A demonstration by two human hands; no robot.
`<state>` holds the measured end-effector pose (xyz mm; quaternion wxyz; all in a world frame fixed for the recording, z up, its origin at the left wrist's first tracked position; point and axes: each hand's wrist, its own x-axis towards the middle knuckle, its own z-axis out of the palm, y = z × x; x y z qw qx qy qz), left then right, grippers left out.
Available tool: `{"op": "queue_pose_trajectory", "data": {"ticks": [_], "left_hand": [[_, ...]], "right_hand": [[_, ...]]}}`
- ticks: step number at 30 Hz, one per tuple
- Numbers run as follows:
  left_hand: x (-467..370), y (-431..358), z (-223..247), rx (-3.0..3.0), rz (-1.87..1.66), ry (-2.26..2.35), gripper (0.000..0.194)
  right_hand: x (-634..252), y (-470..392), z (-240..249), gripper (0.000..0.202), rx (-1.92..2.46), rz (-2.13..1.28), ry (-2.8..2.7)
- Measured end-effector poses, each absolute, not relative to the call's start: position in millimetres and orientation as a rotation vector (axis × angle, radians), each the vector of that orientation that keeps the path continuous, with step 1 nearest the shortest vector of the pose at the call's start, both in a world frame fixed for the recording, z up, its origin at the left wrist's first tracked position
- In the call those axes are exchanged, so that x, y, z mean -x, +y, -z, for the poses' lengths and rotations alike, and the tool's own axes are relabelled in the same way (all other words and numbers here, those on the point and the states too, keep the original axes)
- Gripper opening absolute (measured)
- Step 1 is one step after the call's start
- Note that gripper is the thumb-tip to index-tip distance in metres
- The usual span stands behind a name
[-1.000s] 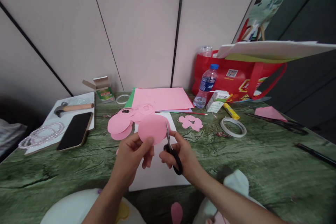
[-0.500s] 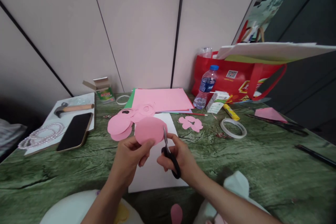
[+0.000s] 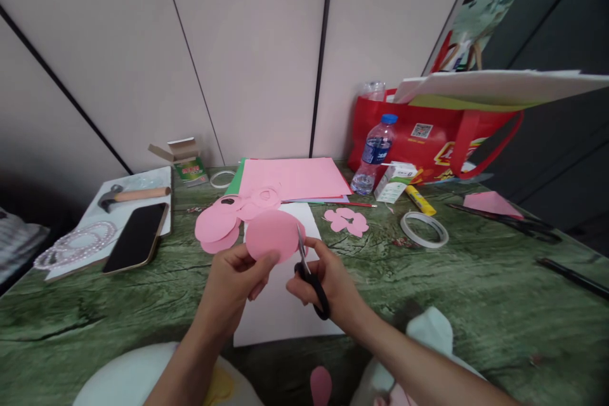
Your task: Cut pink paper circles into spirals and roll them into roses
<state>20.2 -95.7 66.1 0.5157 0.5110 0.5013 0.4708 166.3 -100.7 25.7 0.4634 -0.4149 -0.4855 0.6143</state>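
Between the thumb and fingers of my left hand [image 3: 240, 279] is a pink paper circle [image 3: 271, 235], held up over a white sheet [image 3: 280, 304]. My right hand [image 3: 328, 282] grips black-handled scissors [image 3: 311, 282]; their blades lie at the circle's right edge, where a narrow strip of pink paper shows beyond them. To the left, more pink paper circles [image 3: 216, 228] overlap on the table. A pink flower-shaped cutout [image 3: 347, 221] lies to the right of the white sheet.
Behind sit stacked coloured sheets [image 3: 295, 177]. At left are a hammer [image 3: 137, 194], a phone [image 3: 136, 238] and beads [image 3: 78, 244]. At right stand a water bottle [image 3: 375, 155], a small carton [image 3: 396, 182], a glue stick [image 3: 420, 200], a tape roll [image 3: 424, 229] and a red bag [image 3: 428, 133].
Both hands, the paper circle and the scissors stay in nearly the same place. The view has shifted slightly; the blades remain at the circle's right edge.
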Motion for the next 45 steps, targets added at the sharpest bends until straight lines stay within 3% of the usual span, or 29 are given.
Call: {"op": "queue_pose_trajectory", "data": {"ticks": [14,22,45], "left_hand": [[-22.3,-95.4,-67.0,-1.14,-1.222,1.06,0.021],[-23.4,-96.1,-63.9,-1.2,-1.185,1.19,0.033],[-22.2,-96.4,-65.7,-1.199,-1.17,1.201,0.027]], "right_hand": [[-166.3,-100.0,-20.7,0.058,1.076,-1.493,-1.236],[-165.1,-103.3,-19.3,0.062,0.935,-1.615,-1.208],[-166.0,-102.6,-21.7,0.058,0.944,-1.585,-1.19]]}}
